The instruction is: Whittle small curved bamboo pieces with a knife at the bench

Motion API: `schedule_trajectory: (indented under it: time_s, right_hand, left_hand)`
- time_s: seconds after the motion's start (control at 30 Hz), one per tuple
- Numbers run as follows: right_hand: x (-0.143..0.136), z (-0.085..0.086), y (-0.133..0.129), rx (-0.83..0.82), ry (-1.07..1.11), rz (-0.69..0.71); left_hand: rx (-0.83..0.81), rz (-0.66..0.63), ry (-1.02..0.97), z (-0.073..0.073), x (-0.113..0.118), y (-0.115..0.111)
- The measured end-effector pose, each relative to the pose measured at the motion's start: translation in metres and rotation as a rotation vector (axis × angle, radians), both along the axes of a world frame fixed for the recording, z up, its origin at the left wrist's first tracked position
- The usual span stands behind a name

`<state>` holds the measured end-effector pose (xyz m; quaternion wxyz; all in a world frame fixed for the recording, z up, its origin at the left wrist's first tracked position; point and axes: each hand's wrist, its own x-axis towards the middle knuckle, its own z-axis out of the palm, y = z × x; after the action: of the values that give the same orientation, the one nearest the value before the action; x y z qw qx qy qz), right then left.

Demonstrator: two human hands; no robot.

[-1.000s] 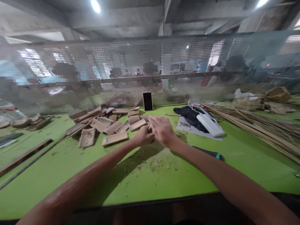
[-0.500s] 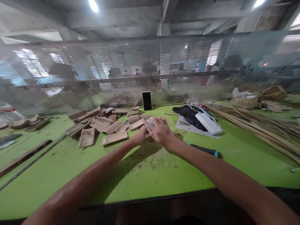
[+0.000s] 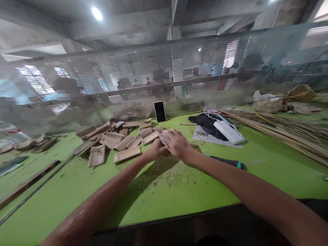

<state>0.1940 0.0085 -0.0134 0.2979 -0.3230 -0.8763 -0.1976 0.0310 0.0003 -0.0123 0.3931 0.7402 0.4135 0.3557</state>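
Observation:
My two hands meet over the middle of the green table [image 3: 77, 184]. My right hand [image 3: 176, 144] lies over the left with its fingers curled on a small pale piece [image 3: 165, 136], most of which is hidden. Under it, my left hand [image 3: 154, 152] is closed into a fist, and what it holds cannot be seen. Just left of my hands lies a pile of flat tan bamboo pieces [image 3: 123, 141]. Shavings [image 3: 174, 177] litter the table in front of my hands.
A black phone [image 3: 160, 111] leans on the perforated metal screen [image 3: 179, 68] at the back. Right of my hands lie a white power bank [image 3: 229, 132], dark cloth [image 3: 203, 122] and a black tool with a teal end [image 3: 228, 163]. Long bamboo strips [image 3: 284, 131] fill the right side.
My right hand's fingers were spread a second ago and have curled down onto the pale piece. The view has tilted slightly; my hands stay in the same spot.

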Motion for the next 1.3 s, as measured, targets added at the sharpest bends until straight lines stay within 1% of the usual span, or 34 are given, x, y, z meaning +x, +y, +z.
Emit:
schedule_trajectory:
  time_s: [0.13, 0.23, 0.3, 0.37, 0.47, 0.57, 0.63, 0.7, 0.83, 0.97, 1.07, 1.1, 1.17, 1.2, 1.3]
  right_hand:
    - [0.0007, -0.0001, 0.0026, -0.045, 0.092, 0.014]
    - [0.0020, -0.0028, 0.0054, -0.061, 0.100, 0.125]
    - [0.0024, -0.0046, 0.0072, -0.067, 0.110, 0.163]
    - [0.0023, -0.0053, 0.0082, -0.065, 0.124, 0.155]
    - [0.0020, -0.0048, 0.0080, -0.040, 0.079, 0.162]
    - [0.0018, -0.0043, 0.0075, -0.018, 0.073, 0.136]
    - [0.0017, -0.0046, 0.0072, -0.016, 0.092, 0.106]
    - [0.0015, -0.0046, 0.0072, -0.014, 0.083, 0.111]
    - [0.0011, -0.0025, 0.0085, -0.004, 0.094, 0.099]
    - [0.0008, 0.0002, 0.0095, -0.026, 0.079, 0.142]
    - [-0.0002, 0.0015, 0.0084, -0.057, 0.129, 0.099]
    - [-0.0009, 0.0016, 0.0076, -0.062, 0.128, 0.100]
    - [-0.0022, 0.0017, 0.0061, -0.067, 0.084, 0.146]
    - [-0.0027, 0.0019, 0.0058, -0.068, 0.066, 0.166]
    - [-0.0021, 0.0032, 0.0066, -0.073, 0.115, 0.118]
  left_hand:
    - [-0.089, -0.050, 0.001, -0.0016, 0.0003, 0.0004]
    - [-0.080, -0.053, -0.004, -0.0045, -0.0006, 0.0017]
    - [-0.090, -0.059, 0.000, -0.0062, -0.0015, 0.0027]
    - [-0.086, -0.067, 0.003, -0.0074, -0.0024, 0.0034]
    - [-0.055, -0.047, 0.008, -0.0077, -0.0030, 0.0037]
    - [-0.071, -0.035, 0.011, -0.0074, -0.0031, 0.0042]
    - [-0.044, -0.026, 0.006, -0.0075, -0.0035, 0.0051]
    - [-0.005, -0.007, 0.013, -0.0080, -0.0043, 0.0059]
    - [-0.040, -0.036, 0.026, -0.0083, -0.0059, 0.0068]
    - [0.014, -0.016, 0.032, -0.0073, -0.0059, 0.0065]
    - [-0.008, -0.038, 0.036, -0.0059, -0.0052, 0.0064]
    - [0.025, -0.032, 0.030, -0.0055, -0.0050, 0.0066]
    - [0.116, 0.000, 0.018, -0.0049, -0.0047, 0.0069]
    - [0.132, 0.003, 0.019, -0.0048, -0.0046, 0.0070]
    - [0.039, -0.060, 0.036, -0.0046, -0.0044, 0.0057]
